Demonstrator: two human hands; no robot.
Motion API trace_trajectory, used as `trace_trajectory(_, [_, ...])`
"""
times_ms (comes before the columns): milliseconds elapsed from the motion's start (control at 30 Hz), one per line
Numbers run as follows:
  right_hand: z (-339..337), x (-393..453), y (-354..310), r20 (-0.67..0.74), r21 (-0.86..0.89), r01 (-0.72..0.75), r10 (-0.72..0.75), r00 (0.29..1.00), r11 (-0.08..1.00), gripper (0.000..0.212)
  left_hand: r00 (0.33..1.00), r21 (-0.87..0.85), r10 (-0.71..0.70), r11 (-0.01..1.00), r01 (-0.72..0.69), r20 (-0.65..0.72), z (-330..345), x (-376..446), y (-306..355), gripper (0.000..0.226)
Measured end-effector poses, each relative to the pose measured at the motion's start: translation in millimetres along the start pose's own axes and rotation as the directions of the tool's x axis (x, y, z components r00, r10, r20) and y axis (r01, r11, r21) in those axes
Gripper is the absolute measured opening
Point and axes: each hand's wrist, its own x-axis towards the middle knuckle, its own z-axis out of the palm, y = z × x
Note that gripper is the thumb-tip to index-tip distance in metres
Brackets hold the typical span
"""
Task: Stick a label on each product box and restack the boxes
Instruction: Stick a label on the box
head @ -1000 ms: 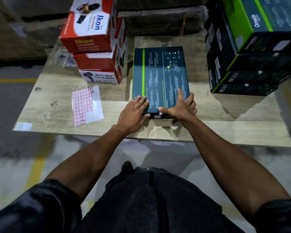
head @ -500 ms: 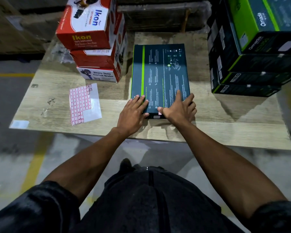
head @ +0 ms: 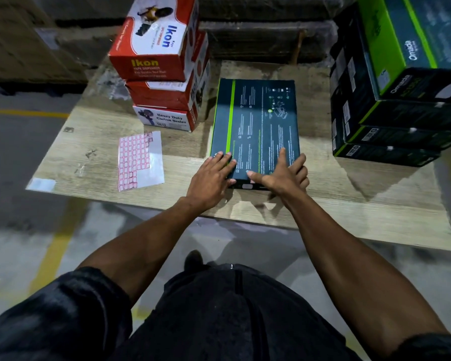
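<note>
Box looks flat, stiff, light | your left hand and right hand lie spread on its near end | hold both side edges.

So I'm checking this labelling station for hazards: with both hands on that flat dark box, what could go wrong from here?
1. The red box stack looks uneven, its top box overhanging; sliding the flat dark box leftwards might knock it over.
2. The label sheet lies loose near the table edge; a sweep of the left hand might brush it off.
3. The right hand only presses flat, so the box may slip.
</note>
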Motion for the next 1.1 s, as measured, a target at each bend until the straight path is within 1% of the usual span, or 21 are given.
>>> trace_trajectory(100, [6,-1,-3,-0.067,-0.024,-0.007,0.005,0.998,1.000,0.117,1.000,0.000,-0.005,1.000,0.005,-0.002,1,0,1,0.057])
trace_trajectory(200, [10,-1,-8,-0.139,-0.018,-0.049,0.046,0.989,0.999,0.114,1.000,-0.012,0.001,1.000,-0.001,-0.025,2,-1,0,0.055])
trace_trajectory(333, [14,1,-11,-0.174,-0.026,-0.066,0.061,0.983,0.997,0.112,0.999,-0.031,0.001,1.000,-0.003,-0.043,4,-2,1,0.054])
trace_trajectory(467, [14,-1,-14,-0.213,-0.012,-0.075,0.071,0.974,0.997,0.108,0.998,-0.065,-0.027,0.998,0.023,-0.054,4,-2,3,0.056])
trace_trajectory(533, [13,-2,-13,-0.207,0.000,-0.065,0.064,0.976,0.998,0.107,0.998,-0.060,-0.024,0.998,0.021,-0.056,3,-3,3,0.055])
trace_trajectory(600, [11,-2,-10,-0.170,0.011,-0.049,0.050,0.984,0.999,0.107,0.998,-0.046,-0.016,0.999,0.013,-0.055,2,-2,3,0.054])
trace_trajectory(733, [2,0,3,-0.084,0.076,0.034,-0.027,0.996,0.997,0.101,0.999,-0.025,-0.022,0.999,0.021,-0.041,-1,0,5,0.056])
trace_trajectory(833, [-1,0,5,-0.034,0.125,0.029,-0.025,0.999,0.992,0.101,0.999,-0.019,-0.033,0.999,0.032,-0.030,-2,1,7,0.057])
trace_trajectory(900, [0,-1,2,-0.028,0.104,0.010,-0.007,1.000,0.994,0.106,0.999,-0.014,-0.041,0.999,0.041,-0.021,-3,1,8,0.057])
trace_trajectory(1000, [3,-2,0,-0.056,0.029,-0.009,0.010,0.998,1.000,0.115,0.999,-0.004,-0.044,0.999,0.044,-0.011,-4,3,9,0.057])
trace_trajectory(1100, [6,-1,-2,-0.075,-0.008,-0.020,0.019,0.997,1.000,0.116,0.999,-0.001,-0.044,0.999,0.044,-0.006,-5,3,10,0.057])
